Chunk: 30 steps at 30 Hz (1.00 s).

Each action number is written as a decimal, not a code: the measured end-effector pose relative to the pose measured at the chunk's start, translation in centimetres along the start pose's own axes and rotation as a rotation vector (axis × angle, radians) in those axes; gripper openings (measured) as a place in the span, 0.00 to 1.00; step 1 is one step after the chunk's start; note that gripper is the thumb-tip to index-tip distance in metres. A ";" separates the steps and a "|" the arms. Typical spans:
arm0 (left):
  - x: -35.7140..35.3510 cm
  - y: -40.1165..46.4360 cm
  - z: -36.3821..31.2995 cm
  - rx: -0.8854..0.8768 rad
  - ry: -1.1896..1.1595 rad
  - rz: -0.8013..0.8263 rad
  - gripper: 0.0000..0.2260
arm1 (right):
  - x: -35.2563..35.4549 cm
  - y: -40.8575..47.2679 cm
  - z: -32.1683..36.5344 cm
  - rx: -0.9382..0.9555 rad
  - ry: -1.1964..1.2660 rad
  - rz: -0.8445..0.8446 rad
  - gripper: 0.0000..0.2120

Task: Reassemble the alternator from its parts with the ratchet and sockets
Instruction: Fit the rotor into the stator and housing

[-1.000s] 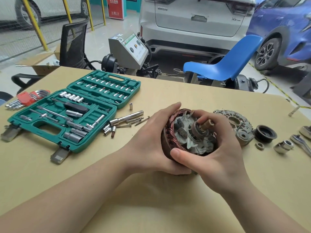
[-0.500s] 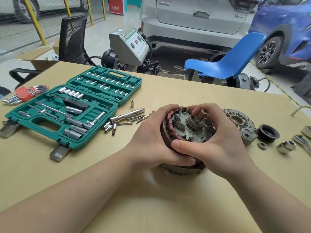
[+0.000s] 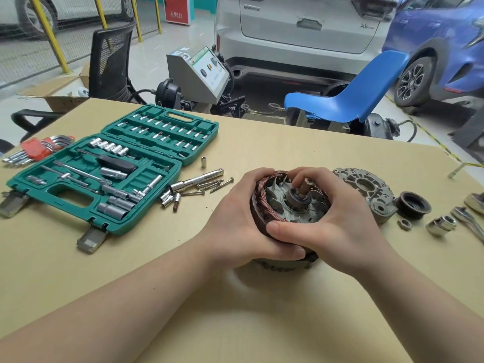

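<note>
The alternator's stator and rotor assembly (image 3: 285,203), ringed with copper windings and with its shaft pointing up, rests on the wooden table (image 3: 235,310). My left hand (image 3: 235,224) grips its left side, thumb curled along the near rim. My right hand (image 3: 337,224) wraps round the right side, thumb across the front. The grey rear cover (image 3: 366,189) lies just right of it, then the black pulley (image 3: 413,204), a nut (image 3: 404,224) and a chrome socket (image 3: 441,225). A ratchet head (image 3: 466,216) shows at the right edge.
An open green socket case (image 3: 104,174) fills the left of the table, with red-handled hex keys (image 3: 39,149) beyond it. Loose bolts, sockets and an extension bar (image 3: 196,183) lie between the case and my hands. A blue chair (image 3: 345,100) stands behind the table.
Both hands have kept their grip on the alternator assembly; it has settled lower onto the table, and my right hand's fingers have shifted slightly round the shaft end.
</note>
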<state>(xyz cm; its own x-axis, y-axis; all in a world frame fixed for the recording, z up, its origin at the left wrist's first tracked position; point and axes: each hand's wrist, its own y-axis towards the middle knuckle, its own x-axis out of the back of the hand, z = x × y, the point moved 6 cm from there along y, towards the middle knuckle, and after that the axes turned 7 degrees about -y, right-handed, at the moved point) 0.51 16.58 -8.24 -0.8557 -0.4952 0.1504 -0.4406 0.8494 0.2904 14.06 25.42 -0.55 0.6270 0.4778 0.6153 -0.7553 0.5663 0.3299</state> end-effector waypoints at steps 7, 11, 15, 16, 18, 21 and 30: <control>-0.2 -0.5 0.2 0.049 -0.027 -0.024 0.51 | 0.1 0.7 0.3 0.015 -0.101 0.045 0.29; 0.0 -0.5 0.3 0.065 -0.023 0.032 0.53 | -0.2 1.1 0.5 0.038 -0.143 0.060 0.28; 0.6 -1.6 0.7 0.073 0.079 0.200 0.68 | -0.1 0.9 0.6 0.058 -0.151 0.064 0.28; 0.7 -1.9 0.8 0.069 0.115 0.231 0.71 | 0.0 0.9 0.5 0.057 -0.151 0.065 0.28; 0.7 -2.2 1.1 0.064 0.117 0.230 0.73 | 0.1 0.9 0.2 0.051 -0.153 0.063 0.28; 0.5 -1.8 1.1 0.064 0.046 0.185 0.72 | 0.1 0.9 0.0 0.056 -0.137 0.057 0.28; 0.2 -1.4 0.8 -0.002 -0.186 0.123 0.64 | 0.5 0.7 -0.7 0.034 -0.078 0.014 0.29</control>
<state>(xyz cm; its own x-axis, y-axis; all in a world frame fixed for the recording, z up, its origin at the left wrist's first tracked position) 0.71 15.43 -9.35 -0.9383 -0.3456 0.0081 -0.3294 0.9010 0.2825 13.99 26.52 -0.47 0.6003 0.4314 0.6734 -0.7710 0.5360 0.3439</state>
